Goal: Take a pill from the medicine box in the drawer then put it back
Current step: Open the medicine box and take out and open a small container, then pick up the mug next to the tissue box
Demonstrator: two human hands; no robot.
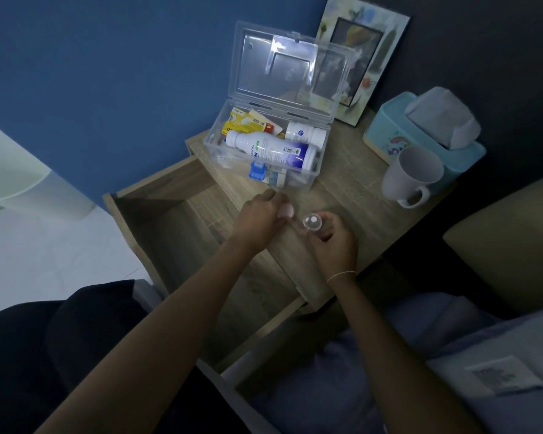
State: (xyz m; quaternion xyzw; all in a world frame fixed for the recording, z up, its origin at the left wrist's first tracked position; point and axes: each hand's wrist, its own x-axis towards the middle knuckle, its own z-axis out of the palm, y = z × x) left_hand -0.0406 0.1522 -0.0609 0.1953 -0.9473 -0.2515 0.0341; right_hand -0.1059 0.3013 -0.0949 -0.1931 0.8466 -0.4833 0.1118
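Observation:
The clear plastic medicine box [322,164] stands open on the bedside table, its lid leaning back. Inside lie a large white bottle [270,149], a smaller white bottle [304,133], yellow packets [242,120] and a blue-capped item [257,172]. Just in front of the box, my right hand [334,244] is shut on a small clear bottle [311,221], whose round top faces me. My left hand [259,216] is close beside it, its fingers pinching a small pale cap [286,210]. No loose pill can be made out. The drawer [157,220] below the tabletop is pulled out, its inside dark.
A white mug [411,177] and a teal tissue box [420,130] stand at the right of the wooden tabletop [351,198]. A picture frame [367,51] leans on the wall behind the box. A bed with a pillow [508,242] lies to the right.

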